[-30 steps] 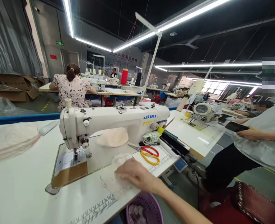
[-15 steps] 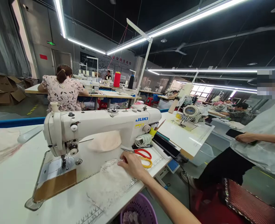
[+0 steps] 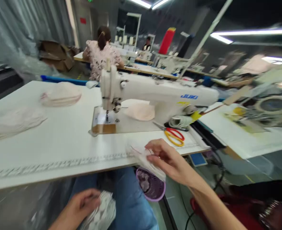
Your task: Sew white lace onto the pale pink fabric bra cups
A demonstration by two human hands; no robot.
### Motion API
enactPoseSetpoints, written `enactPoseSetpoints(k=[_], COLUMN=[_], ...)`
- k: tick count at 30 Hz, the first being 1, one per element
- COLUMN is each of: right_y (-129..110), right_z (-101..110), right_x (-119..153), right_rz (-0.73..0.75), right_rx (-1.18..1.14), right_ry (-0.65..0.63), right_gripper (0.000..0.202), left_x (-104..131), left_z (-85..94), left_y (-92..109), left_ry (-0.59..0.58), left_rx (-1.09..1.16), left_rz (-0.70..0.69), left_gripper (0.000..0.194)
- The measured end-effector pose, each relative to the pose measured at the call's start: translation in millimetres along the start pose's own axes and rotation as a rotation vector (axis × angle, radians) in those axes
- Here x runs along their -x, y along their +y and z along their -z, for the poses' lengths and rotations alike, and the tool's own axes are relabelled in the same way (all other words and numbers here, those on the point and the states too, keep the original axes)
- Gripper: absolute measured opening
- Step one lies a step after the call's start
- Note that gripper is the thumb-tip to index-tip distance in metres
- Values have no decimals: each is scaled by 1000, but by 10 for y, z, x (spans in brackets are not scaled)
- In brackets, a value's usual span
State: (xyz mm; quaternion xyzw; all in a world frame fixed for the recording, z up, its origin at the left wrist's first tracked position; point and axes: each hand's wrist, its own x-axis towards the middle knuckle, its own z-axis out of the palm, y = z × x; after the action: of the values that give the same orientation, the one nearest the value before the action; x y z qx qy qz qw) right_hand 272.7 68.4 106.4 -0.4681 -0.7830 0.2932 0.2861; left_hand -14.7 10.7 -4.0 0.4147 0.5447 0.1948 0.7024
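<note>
Pale cloth (image 3: 152,164) has shifted from flat on the worktop (image 3: 69,137) to overhanging its front edge, right hand (image 3: 168,159) clamping it between fingers; left hand (image 3: 83,204), now in view, curls against a white bundle (image 3: 104,210), grip unclear; looks like a pick-up step needing steady pinch.

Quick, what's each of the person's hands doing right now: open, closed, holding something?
Left hand: closed, holding a bunch of white lacy fabric.
Right hand: closed, holding a thin white cloth between thumb and fingers.
</note>
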Motion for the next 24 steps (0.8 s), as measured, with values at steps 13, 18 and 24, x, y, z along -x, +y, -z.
enactPoseSetpoints(k=[13,18,24], right_y=[-230,-79,-95], right_z=[-958,-1130,-1121], right_x=[86,184,163], right_rz=[-141,-235,-209], right_rx=[-196,-42,52], right_ry=[-578,-493,-523], right_gripper=[12,15,20], left_x=[-84,15,57], left_z=[-248,-224,-178], left_y=[-78,-188,-251], left_ry=[-140,-181,-207], left_rx=[216,317,309], left_rz=[-113,-68,-58], left_gripper=[49,48,51])
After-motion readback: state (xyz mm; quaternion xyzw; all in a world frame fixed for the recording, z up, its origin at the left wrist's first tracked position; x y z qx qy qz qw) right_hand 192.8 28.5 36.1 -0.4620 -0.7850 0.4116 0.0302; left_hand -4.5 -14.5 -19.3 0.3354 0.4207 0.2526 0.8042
